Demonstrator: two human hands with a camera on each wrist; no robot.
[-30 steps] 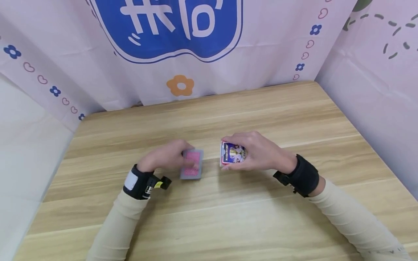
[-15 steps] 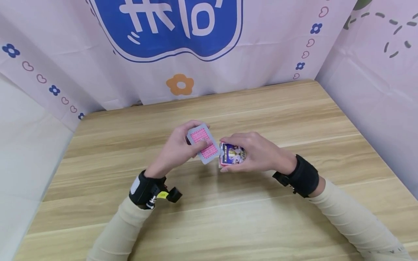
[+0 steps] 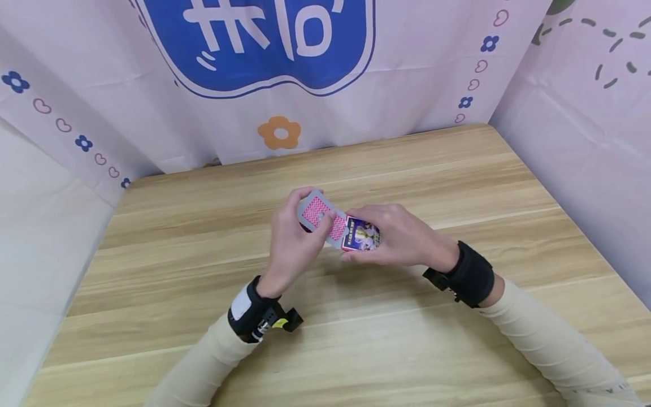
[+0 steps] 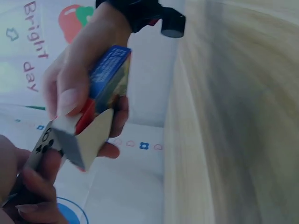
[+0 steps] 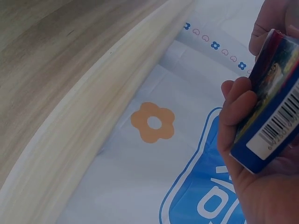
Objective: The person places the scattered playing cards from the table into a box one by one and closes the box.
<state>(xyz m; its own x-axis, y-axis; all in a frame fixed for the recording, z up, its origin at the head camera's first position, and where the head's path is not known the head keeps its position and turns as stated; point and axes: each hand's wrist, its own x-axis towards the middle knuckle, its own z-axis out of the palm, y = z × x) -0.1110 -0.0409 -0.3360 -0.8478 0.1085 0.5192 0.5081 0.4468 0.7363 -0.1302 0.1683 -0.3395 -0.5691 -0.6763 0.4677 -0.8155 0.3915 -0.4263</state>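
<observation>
My left hand (image 3: 295, 243) grips a stack of playing cards (image 3: 313, 210) with pink-checked backs and pale borders, thumb on top. The front end of the stack meets the mouth of a card box (image 3: 363, 235), which my right hand (image 3: 409, 234) holds from the other end between thumb and fingers. A gold cup is printed on the box's blue face. In the left wrist view, a white end flap (image 4: 96, 140) stands out from the box, and a black-suited six (image 4: 44, 140) shows on the stack's underside. A barcode (image 5: 278, 121) marks the box's end in the right wrist view.
Both hands are above a wood-grain table (image 3: 386, 339). A white printed curtain (image 3: 407, 107) hangs along its far edge, with another sheet (image 3: 580, 169) at the right side. Each wrist wears a black strap (image 3: 468, 275) with a small camera.
My left hand has lifted the card stack from the left, turned it, and brought it to the box's mouth. The right hand and box have stayed nearly in place.
</observation>
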